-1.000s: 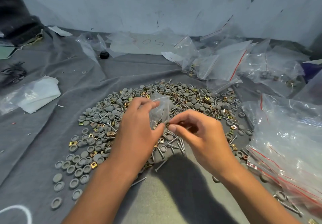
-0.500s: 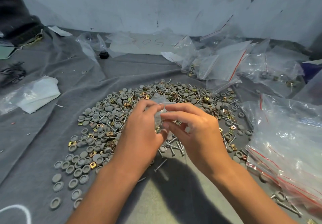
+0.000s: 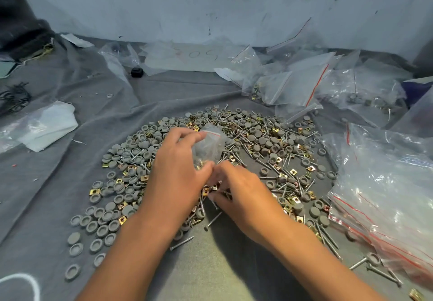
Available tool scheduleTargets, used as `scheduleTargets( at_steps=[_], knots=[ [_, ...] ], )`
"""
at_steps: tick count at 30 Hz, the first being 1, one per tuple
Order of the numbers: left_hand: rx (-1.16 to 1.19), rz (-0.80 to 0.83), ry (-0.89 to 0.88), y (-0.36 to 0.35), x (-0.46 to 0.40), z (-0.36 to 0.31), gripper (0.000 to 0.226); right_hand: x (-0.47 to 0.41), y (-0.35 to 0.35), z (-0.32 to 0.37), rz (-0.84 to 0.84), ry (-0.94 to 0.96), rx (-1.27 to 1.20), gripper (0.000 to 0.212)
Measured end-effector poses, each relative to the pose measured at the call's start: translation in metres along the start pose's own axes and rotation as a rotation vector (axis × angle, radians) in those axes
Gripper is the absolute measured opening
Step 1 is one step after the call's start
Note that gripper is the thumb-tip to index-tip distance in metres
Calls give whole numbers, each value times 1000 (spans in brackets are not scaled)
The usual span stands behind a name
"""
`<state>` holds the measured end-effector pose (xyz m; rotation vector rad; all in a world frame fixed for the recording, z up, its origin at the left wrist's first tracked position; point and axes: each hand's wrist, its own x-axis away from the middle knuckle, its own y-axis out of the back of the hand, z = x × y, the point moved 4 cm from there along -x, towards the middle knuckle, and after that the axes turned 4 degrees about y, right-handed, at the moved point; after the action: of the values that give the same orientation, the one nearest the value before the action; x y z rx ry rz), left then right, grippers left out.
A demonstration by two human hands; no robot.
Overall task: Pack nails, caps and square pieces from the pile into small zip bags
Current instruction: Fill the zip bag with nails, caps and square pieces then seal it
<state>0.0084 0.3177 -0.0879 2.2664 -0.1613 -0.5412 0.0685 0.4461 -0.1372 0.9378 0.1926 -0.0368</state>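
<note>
1. The left hand point(image 3: 178, 174) pinches a small zip bag point(image 3: 209, 145) by its lower part, fingers curled round the plastic, holding it just above the pile point(image 3: 257, 146); a few brass square pieces show inside it.
2. The right hand point(image 3: 236, 190) has dropped from the bag's mouth, where it was half a second ago, down to the pile's near edge; its fingertips curl among nails point(image 3: 212, 221) and square pieces point(image 3: 206, 192), though I cannot tell whether it grips one.
3. That shift suggests one load went in and the next pick is starting.
4. Grey caps point(image 3: 110, 214) spread leftward over the grey cloth point(image 3: 42, 183).
5. Filled zip bags point(image 3: 384, 197) heap at the right.
</note>
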Motion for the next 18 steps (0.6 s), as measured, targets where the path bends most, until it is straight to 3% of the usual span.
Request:
scheduleTargets(
  at_steps=[5,10,13,18],
  knots=[
    [5,-18,31,5,-2,2,59,-1,-5,14,-8,176,206,13],
    [18,-18,24,7,-3,2,59,0,-4,11,-82,117,28,3],
    [18,-23,30,8,-3,3,57,3,-6,14,-33,125,-102,10],
    [4,-37,44,11,-6,6,54,4,-10,24,-4,226,13,22]
  ],
)
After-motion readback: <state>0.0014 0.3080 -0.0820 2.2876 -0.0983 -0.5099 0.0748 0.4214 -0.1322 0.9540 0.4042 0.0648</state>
